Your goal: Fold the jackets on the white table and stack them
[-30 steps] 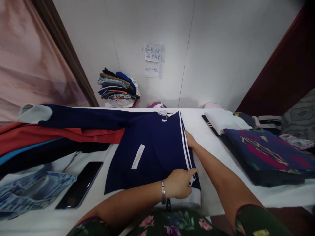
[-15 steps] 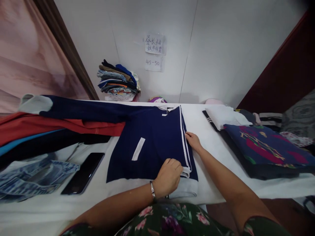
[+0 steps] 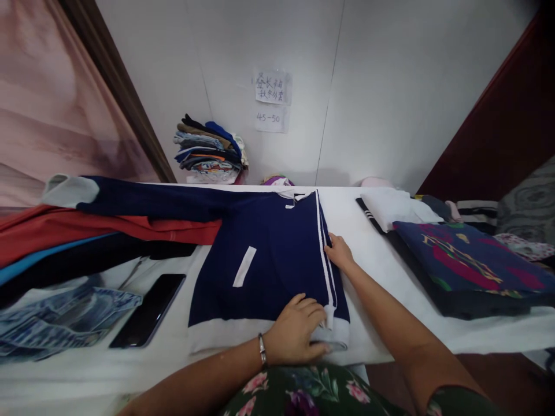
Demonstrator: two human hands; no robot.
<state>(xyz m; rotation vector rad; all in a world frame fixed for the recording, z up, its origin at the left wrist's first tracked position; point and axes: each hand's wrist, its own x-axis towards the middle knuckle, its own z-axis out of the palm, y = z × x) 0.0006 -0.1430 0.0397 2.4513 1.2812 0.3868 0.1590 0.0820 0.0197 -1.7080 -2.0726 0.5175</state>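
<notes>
A navy jacket (image 3: 269,260) lies spread on the white-covered table, with a white pocket trim (image 3: 245,267) and a pale hem band. One sleeve stretches left and ends in a light grey cuff (image 3: 71,190). Along the right side runs a folded strip with white stripes (image 3: 324,248), its white end lying over the hem. At that strip's outer edge, my right hand (image 3: 339,252) pinches the fabric between thumb and fingers. My left hand (image 3: 299,329) rests on the lower front near the strip's white end, fingers loosely bent and thumb apart. Its fingertips partly cover that end.
Left of the jacket are a black phone (image 3: 150,311), blue jeans (image 3: 65,318) and a red garment (image 3: 108,228) under the sleeve. A clothes stack (image 3: 210,150) stands at the back. Folded clothes (image 3: 472,254) lie right. Handwritten paper signs (image 3: 271,101) hang on the wall.
My left hand has loosened from its bent grip by the white end and now lies flatter, thumb out. The white end has shifted slightly. My right hand stays at the strip's edge.
</notes>
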